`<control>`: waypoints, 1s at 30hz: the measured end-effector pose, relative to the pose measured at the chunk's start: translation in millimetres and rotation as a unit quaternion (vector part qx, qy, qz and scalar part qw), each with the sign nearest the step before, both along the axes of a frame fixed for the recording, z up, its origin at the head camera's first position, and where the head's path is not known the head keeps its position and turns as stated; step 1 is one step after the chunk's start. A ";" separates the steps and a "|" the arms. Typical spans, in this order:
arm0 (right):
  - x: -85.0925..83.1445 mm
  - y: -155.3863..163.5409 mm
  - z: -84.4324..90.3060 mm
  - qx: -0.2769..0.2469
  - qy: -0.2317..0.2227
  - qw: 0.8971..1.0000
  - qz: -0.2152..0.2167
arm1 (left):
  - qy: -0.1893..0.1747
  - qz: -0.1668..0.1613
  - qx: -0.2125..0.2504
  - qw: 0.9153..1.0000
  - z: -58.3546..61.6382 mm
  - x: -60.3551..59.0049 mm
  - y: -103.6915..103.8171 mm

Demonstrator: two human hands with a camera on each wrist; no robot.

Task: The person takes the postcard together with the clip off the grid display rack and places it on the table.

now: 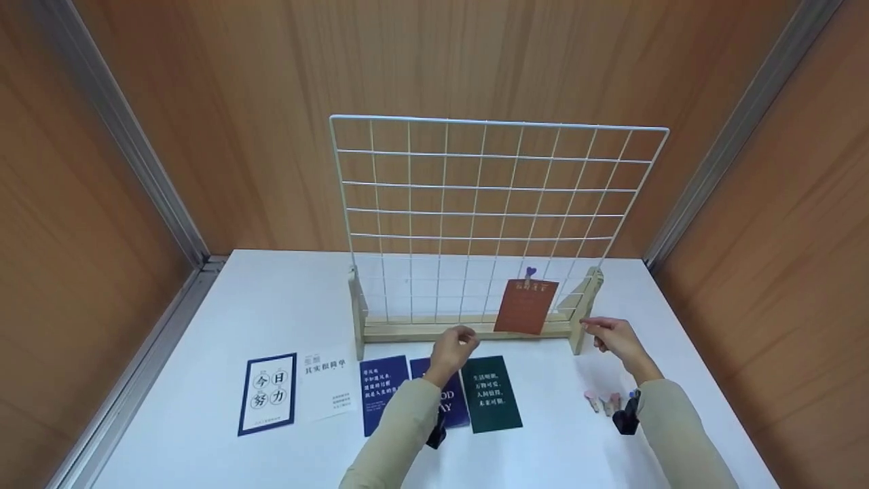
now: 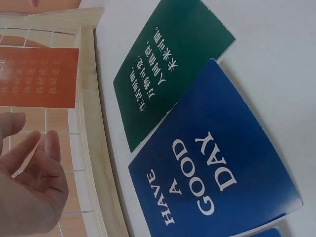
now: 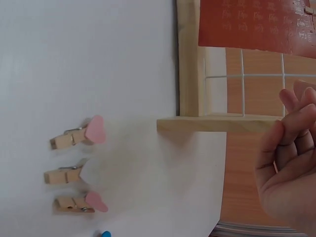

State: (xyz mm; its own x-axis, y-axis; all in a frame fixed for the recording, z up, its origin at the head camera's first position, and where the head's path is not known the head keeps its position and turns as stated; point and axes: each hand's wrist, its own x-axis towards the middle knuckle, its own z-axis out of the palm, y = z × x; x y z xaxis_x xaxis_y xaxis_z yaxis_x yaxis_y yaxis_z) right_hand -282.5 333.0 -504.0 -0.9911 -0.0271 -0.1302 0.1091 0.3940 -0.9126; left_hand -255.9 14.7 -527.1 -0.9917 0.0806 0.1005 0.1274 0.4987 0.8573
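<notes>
A red card (image 1: 526,307) hangs low on the white wire grid (image 1: 475,214), held by a small clothespin with a purple heart (image 1: 530,272). My left hand (image 1: 453,350) hovers in front of the grid's wooden base, left of the red card, its fingers loosely bent and nothing between them. Beside the stand's right foot (image 1: 577,326) is my right hand (image 1: 614,339), thumb and fingers drawn loosely together with no object visible in them. Wooden clothespins with a pink heart (image 3: 95,129), a white heart (image 3: 89,173) and another pink heart (image 3: 96,201) lie below it.
Along the table front lie a blue-bordered card (image 1: 267,394), a white card (image 1: 328,384), a dark blue card (image 1: 383,390), a "Have a good day" card (image 2: 212,163) and a green card (image 1: 492,394). A blue clothespin tip (image 3: 105,234) shows near the right wrist. Wooden panels (image 1: 781,272) enclose the table.
</notes>
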 end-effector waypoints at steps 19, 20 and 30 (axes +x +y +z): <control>-23.5 -43.1 32.4 -0.014 0.058 0.997 0.039 | 0.007 -0.004 -0.034 0.999 17.4 -14.8 11.4; -24.3 -45.3 33.7 -0.016 0.062 0.997 0.041 | 0.007 -0.004 -0.031 0.999 17.9 -15.2 11.8; -27.5 -65.0 37.0 -0.039 0.075 0.996 0.007 | -0.020 -0.006 0.008 1.000 18.1 -18.5 14.3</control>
